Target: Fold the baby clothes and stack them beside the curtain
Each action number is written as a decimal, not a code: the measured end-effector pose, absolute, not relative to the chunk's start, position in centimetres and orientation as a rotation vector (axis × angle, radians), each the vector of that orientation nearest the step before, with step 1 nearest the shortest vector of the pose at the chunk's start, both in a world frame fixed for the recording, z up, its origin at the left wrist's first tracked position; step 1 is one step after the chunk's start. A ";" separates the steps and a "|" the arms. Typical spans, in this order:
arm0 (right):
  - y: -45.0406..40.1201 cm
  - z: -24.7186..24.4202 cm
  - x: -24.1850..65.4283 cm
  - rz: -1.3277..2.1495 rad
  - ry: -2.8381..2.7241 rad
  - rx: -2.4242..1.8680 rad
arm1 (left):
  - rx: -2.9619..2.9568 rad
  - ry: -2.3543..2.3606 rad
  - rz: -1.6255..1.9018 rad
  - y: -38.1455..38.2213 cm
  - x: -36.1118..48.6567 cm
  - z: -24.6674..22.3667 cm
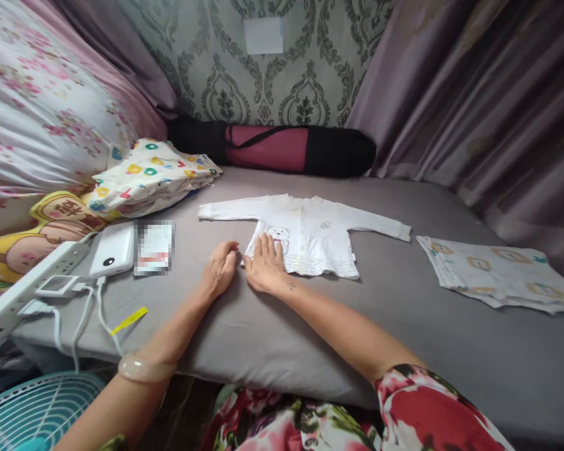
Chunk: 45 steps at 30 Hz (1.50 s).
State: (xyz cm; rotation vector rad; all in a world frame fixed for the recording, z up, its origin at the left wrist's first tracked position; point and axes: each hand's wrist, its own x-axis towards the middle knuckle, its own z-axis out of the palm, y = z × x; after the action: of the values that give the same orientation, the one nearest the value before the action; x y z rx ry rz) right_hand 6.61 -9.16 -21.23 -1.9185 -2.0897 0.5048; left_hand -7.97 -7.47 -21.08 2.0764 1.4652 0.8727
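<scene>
A small white long-sleeved baby shirt (pixel 310 235) lies spread out on the grey bed, both sleeves stretched sideways. A bear is printed on its lower left front, with a small motif on the other side. My right hand (pixel 266 263) rests flat on the lower left part of the shirt, fingers extended and partly covering the bear. Just left of the shirt's side edge, my left hand (pixel 220 270) lies on the bed, turned on its side with loosely bent fingers. No cloth shows in it, and its palm is hidden.
Folded printed cloth (pixel 502 272) lies at the right; a patterned cloth pile (pixel 155 172) sits back left. A black-and-maroon bag (pixel 267 147) lines the wall. At left are a power bank (pixel 115 247), a power strip (pixel 28 288), cables and a yellow strip (pixel 130 320). A fan (pixel 37 410) stands below.
</scene>
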 end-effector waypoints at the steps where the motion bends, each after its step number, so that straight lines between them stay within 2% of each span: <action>1: -9.7 -21.0 6.2 0.532 -2.093 -1.914 | 2.039 1.472 0.875 -7.3 -8.1 -21.1; 8: -15.6 -17.2 5.6 0.760 -2.208 -1.724 | 1.987 1.495 0.870 -6.8 -8.5 -21.8; 12: -19.1 -13.7 10.0 0.928 -2.444 -1.175 | 2.012 1.495 0.855 -6.7 -8.7 -21.7; 14: -20.1 -12.6 13.3 0.879 -2.437 -1.049 | 2.018 1.539 0.833 -6.9 -8.3 -20.9; 17: -20.5 -12.5 18.6 0.604 -2.245 -1.375 | 2.099 1.532 0.835 -7.6 -6.4 -18.5; 20: -20.2 -13.8 23.6 0.399 -1.992 -1.759 | 2.261 1.247 0.759 -8.4 -3.3 -15.9; 22: -20.1 -15.2 26.2 0.339 -1.883 -1.867 | 2.342 1.012 0.626 -8.4 -1.1 -15.0; 26: -20.2 -17.6 28.7 0.343 -1.898 -1.852 | 2.489 0.655 0.378 -7.2 2.0 -15.3; 31: -20.1 -18.6 28.4 0.237 -1.906 -1.880 | 2.570 0.499 0.155 -5.8 3.2 -16.1; 36: -19.8 -18.5 27.7 0.144 -1.932 -1.970 | 2.634 0.437 0.106 -5.2 3.1 -16.2; 45: -19.8 -18.9 28.4 0.166 -2.013 -1.864 | 2.714 0.332 0.195 -4.7 2.7 -17.2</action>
State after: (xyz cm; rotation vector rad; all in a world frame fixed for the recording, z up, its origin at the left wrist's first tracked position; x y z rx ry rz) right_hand 28.44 -19.80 -18.88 -1.8642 -2.0128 0.1665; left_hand 2.74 -4.70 -17.24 2.7142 0.3321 0.1946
